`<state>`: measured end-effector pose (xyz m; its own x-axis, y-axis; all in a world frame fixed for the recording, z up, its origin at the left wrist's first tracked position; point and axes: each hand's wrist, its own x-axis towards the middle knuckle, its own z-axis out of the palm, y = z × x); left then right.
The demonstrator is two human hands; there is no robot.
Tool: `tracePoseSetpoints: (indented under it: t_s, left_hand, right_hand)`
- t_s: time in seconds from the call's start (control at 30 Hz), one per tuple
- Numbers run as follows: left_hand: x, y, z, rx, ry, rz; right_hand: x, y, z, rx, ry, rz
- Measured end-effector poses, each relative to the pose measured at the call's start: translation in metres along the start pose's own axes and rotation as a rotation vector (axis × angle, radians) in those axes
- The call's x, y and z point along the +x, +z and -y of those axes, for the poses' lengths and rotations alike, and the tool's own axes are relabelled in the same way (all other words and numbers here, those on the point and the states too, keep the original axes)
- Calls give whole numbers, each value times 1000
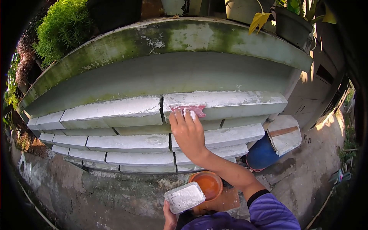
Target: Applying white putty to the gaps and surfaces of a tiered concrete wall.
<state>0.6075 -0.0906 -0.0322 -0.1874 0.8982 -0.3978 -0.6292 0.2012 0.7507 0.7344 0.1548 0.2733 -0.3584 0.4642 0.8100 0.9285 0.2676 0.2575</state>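
Note:
My right hand [186, 132] reaches forward to the top row of the stepped wall. Its white-smeared fingers are closed on a flat pink-red spreader [196, 110], which lies against the front edge of a white-coated block [237, 99], just right of a dark vertical joint. Low in the picture, my left hand [169, 214] grips the near left side of a shallow rectangular tray [185, 210]. White paste [188, 196] covers the inside of the tray. Part of the left hand is hidden under it.
An orange bowl [209, 184] stands on the ground beside the tray. To the right is a blue drum [262, 156] topped by a pale sheet [285, 134] with a wooden strip. A mossy ledge [191, 36] with potted plants overhangs the blocks. More white-coated rows [130, 142] step down below.

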Motion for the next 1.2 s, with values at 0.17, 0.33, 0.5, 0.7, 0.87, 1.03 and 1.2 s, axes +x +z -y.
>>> tracePoseSetpoints:
  t_s: [0.17, 0.33, 0.5, 0.7, 0.87, 1.03, 1.2]
  left_hand:
    - [8, -13, 1, 43, 6, 9]
    - [26, -9, 7, 80, -7, 42]
    - [25, 7, 0, 74, -30, 76]
    - [21, 4, 1, -15, -64, 92]
    - [23, 9, -2, -38, -87, 88]
    - [21, 11, -10, -19, -60, 93]
    - [24, 5, -8, -11, -44, 70]
  right_hand:
    - [-2, -25, 0, 78, 83, -105]
    - [27, 21, -6, 115, 63, -83]
    - [1, 12, -5, 142, -13, -23]
    - [5, -9, -55, 245, 104, -183]
    - [22, 11, -94, 240, 94, -143]
    - [26, 23, -100, 248, 64, -79]
    - [27, 13, -85, 277, 78, -32]
